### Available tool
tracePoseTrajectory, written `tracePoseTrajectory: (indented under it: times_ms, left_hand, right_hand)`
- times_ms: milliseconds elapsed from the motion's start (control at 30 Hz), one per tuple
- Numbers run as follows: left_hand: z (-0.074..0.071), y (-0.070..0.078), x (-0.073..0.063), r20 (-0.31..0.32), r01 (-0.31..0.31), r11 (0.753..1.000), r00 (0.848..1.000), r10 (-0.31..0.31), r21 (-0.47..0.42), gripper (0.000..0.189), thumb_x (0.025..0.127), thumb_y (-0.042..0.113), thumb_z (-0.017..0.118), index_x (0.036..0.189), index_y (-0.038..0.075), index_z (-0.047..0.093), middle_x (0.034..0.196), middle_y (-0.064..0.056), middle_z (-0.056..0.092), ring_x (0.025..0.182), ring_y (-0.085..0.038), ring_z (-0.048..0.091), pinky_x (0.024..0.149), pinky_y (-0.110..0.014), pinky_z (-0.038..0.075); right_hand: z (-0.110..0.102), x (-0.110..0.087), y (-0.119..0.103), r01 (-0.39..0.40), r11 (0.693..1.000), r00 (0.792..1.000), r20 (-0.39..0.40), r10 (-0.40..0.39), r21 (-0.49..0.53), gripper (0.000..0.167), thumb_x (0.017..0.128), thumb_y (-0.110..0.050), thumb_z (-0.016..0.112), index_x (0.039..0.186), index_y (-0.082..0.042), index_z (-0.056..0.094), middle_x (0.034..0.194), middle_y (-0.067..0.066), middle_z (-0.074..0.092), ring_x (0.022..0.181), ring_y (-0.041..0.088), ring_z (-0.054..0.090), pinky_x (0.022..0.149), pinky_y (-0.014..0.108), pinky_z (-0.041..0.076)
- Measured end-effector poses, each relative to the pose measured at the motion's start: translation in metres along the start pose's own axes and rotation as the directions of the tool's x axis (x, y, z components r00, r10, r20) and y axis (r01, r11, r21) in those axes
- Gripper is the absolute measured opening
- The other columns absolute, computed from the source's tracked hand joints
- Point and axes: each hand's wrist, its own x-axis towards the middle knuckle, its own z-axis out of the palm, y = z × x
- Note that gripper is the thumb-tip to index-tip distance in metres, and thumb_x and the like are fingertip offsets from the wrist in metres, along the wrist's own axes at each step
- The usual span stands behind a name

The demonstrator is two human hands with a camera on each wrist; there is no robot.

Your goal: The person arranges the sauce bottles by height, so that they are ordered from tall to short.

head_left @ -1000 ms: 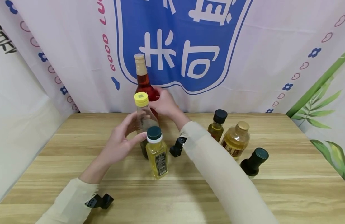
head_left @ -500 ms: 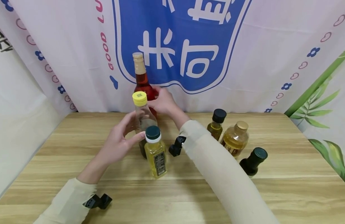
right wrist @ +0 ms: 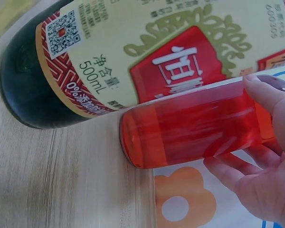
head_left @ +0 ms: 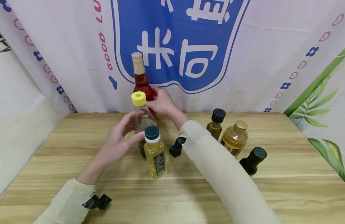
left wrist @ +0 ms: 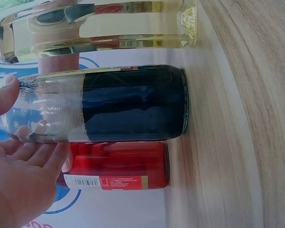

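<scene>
Head view: the left hand [head_left: 113, 141] is gripping the yellow-capped bottle [head_left: 141, 114]. The right hand [head_left: 162, 103] is gripping the red bottle [head_left: 141, 81], which is standing upright behind it at the rear of the table [head_left: 172, 199]. The square bottle [head_left: 155, 158] is standing in front. Three more bottles [head_left: 234, 138] are standing near the right sleeve [head_left: 220, 165].

Left wrist view: thumb and fingers are lying on opposite sides of the yellow-capped bottle's upper part.

Right wrist view: thumb and fingers are curling around the red bottle; its base is resting on the table.
</scene>
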Motion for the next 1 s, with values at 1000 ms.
tracePoseTrajectory:
  times_ms: [1000]
  left_hand:
    - [0.0001, -0.0021, -0.0002, -0.001, 0.01, 1.0, 1.0, -0.01, 0.013, 0.062, 0.102, 0.009, 0.07, 0.159, 0.014, 0.045, 0.159, -0.009, 0.054, 0.14, -0.032, 0.058, 0.116, -0.03, 0.05]
  right_hand:
    - [-0.0018, -0.0078, -0.0084, 0.01, 0.996, 0.998, -0.069, -0.004, 0.087, 0.07, 0.1, -0.023, 0.074, 0.162, -0.019, 0.041, 0.162, 0.005, 0.051, 0.147, 0.026, 0.052, 0.121, 0.048, 0.048]
